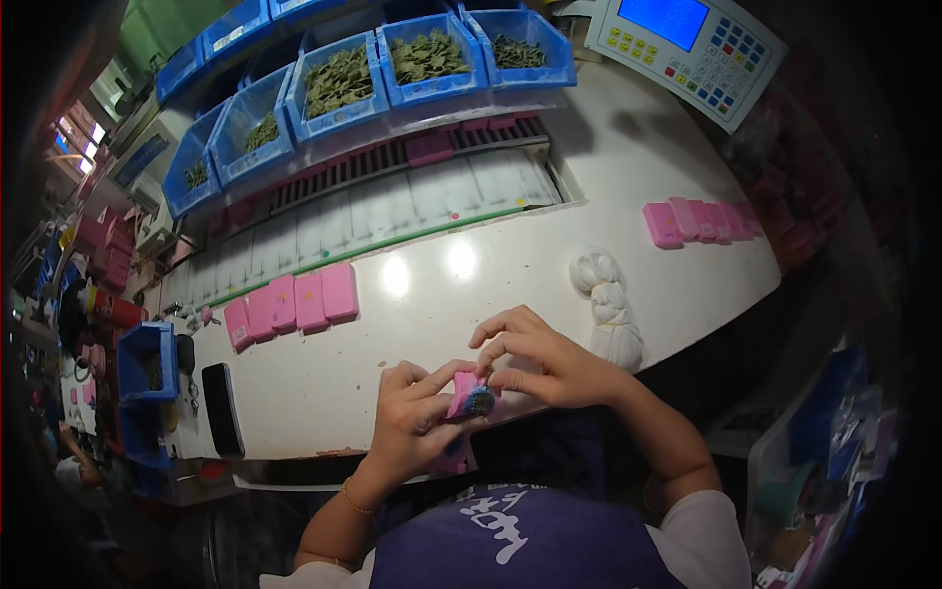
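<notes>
At the table's near edge my left hand (404, 414) holds a small pink packet (461, 384) between thumb and fingers. A blue piece with dark bits (479, 401) shows at the packet's facing end; its exact kind is too small to tell. Coming in from the right, my right hand (551, 371) has its thumb and a fingertip pinched together at that end, touching it, while its other fingers arch above. Whatever sits between those fingertips is hidden. Below the left hand, another pink piece (459, 459) shows partly at the table edge.
Pink packets (294, 302) form a row ahead on the left; more pink packets (692, 220) lie far right. A knotted white bundle (608, 304) rests beyond my right hand. Blue bins (339, 83) of dried leaves line the back. A phone (222, 409) and control panel (687, 54) flank the table.
</notes>
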{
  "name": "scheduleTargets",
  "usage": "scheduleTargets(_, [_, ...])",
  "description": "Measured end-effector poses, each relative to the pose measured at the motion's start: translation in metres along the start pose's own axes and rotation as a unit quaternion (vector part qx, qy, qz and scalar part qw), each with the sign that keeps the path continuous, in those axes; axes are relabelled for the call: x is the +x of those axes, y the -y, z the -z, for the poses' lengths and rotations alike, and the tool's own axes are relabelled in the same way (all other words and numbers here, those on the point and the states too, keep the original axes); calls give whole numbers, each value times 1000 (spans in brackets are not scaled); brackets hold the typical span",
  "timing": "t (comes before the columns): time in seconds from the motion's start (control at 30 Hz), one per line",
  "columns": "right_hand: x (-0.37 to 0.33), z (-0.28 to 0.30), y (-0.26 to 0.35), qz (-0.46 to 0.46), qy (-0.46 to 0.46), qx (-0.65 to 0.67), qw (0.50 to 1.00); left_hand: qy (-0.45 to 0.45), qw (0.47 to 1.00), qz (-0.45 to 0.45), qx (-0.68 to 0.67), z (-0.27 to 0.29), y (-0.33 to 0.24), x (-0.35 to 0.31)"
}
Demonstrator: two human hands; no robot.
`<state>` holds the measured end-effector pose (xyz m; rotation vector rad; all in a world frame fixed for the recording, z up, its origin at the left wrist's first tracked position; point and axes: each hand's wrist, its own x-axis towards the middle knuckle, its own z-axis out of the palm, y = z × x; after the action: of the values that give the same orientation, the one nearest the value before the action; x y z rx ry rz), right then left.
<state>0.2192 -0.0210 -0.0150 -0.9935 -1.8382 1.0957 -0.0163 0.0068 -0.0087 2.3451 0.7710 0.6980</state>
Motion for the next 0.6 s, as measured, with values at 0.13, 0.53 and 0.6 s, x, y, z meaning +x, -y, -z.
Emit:
scheduleTargets(0.13, [0,1,5,15,-3,-28,999,12,999,16,-41,4,-1,2])
scheduleTargets(0.53, [1,-1,-12,-72,-79,195,975,39,984,116,-132,3,5,-9])
scheduleTargets(0.6, [8,-3,-21,-64,-145,72,985,31,978,140,-152,4,5,-13])
